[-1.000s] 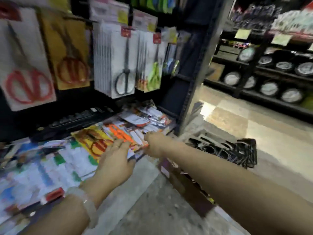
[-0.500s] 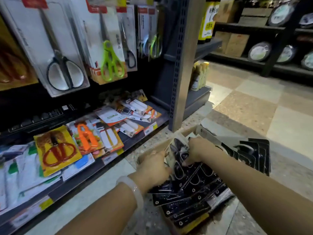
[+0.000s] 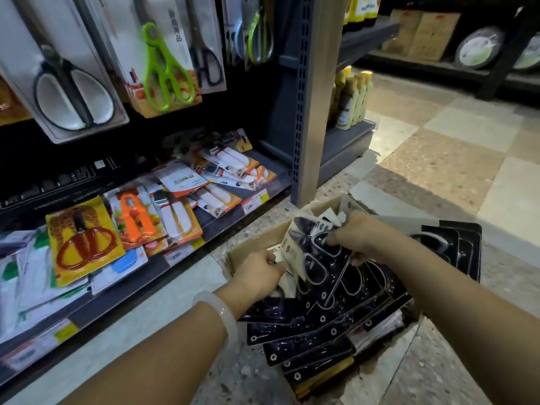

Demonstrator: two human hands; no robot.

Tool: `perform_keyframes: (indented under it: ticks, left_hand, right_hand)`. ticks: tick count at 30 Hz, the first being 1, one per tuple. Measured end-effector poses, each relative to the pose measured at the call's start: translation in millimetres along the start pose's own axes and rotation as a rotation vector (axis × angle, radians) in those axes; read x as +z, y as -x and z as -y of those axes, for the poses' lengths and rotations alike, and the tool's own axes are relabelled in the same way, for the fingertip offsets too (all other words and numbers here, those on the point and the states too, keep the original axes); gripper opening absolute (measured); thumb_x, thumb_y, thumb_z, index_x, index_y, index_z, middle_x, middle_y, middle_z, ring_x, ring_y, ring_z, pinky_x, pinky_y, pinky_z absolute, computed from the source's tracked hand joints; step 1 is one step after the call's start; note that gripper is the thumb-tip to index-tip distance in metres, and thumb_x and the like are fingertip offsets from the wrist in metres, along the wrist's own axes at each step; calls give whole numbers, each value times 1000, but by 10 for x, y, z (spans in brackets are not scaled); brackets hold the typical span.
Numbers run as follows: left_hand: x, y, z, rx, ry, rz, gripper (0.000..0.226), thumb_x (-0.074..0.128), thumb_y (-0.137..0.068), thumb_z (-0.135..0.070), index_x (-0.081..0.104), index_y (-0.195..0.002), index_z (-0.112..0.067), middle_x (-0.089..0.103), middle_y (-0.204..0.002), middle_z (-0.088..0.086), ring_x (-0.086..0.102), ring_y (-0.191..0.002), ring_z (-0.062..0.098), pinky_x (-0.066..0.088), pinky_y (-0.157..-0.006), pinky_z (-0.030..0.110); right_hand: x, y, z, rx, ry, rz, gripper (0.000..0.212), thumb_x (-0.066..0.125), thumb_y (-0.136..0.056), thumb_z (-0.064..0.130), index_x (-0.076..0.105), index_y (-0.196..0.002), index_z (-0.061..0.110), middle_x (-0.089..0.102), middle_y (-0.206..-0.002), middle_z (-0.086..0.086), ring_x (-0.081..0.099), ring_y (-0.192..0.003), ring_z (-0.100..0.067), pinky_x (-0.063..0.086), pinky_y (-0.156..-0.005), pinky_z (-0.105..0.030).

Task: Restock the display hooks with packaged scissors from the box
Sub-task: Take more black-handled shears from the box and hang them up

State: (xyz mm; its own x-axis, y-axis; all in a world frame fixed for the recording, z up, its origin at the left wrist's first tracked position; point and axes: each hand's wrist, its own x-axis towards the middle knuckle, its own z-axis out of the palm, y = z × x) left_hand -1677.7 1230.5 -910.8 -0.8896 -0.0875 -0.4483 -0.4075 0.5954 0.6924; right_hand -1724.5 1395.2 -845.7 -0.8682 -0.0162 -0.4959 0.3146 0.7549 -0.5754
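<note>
Both hands lower in box (image 3: 257, 247), right hand (image 3: 355, 238) lifting two scissor packs (image 3: 309, 247), left hand (image 3: 258, 274) gripping another

A: Views?
B: One only, head cam, wide-angle, worn by the person. Nothing to overlap with.
A: Facing?
B: Forward and down. Floor (image 3: 438, 176) fills 1 to 5 o'clock; box (image 3: 257, 244) sits close below centre.
A: How near?
B: Arm's reach. Forearms enter from 6 and 4 o'clock; both hands, left (image 3: 257, 276), right (image 3: 359, 235), near centre.
A: Edges?
B: Shelf (image 3: 163, 267) runs 8 to 10 o'clock; hanging scissor packs (image 3: 67, 83) at 11, cropped by the top edge.
</note>
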Motion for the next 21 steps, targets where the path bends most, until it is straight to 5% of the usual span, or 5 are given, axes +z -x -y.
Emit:
perform_keyframes:
  ticks: [7,10,13,17,21]
  left_hand:
    - [-22,1,-234,-171,887,224,29,57,-90,-43,64,-100,-17,71,-85,6,67,-78,24,54,-83,40]
    - [-117,-15,-324,-182,1124,195,18,59,-91,-24,66,-92,-8,73,-65,9,69,-56,23,55,-62,37]
    - [-280,-67,-237,-182,1106,30,17,66,-85,-13,66,-99,-3,73,-75,14,69,-54,24,56,-48,33]
    - [-409,-161,-15,-79,927,-180,45,77,-73,-6,61,-115,-2,71,-100,17,70,-80,30,57,-66,37]
    - [-438,-162,105,-74,889,-215,48,79,-72,-5,59,-116,-1,70,-104,17,69,-83,30,56,-60,31]
  right_hand:
    - [44,175,-123,-135,-521,50,17,62,-87,7,50,-100,4,65,-81,-12,66,-65,-24,58,-60,-36]
    - [181,235,-65,-218,-550,85,17,64,-86,10,47,-86,11,65,-82,-10,66,-68,-22,59,-58,-31]
    - [188,137,-45,-274,-333,24,23,66,-85,28,51,-81,10,64,-77,-6,64,-70,-19,57,-69,-33]
    - [94,-131,-18,-241,45,-290,34,57,-90,34,48,-70,8,51,-68,-7,50,-71,-22,42,-60,-32]
    - [238,-174,76,-128,419,-69,38,61,-86,44,60,-97,7,56,-83,-6,57,-82,-22,42,-65,-26]
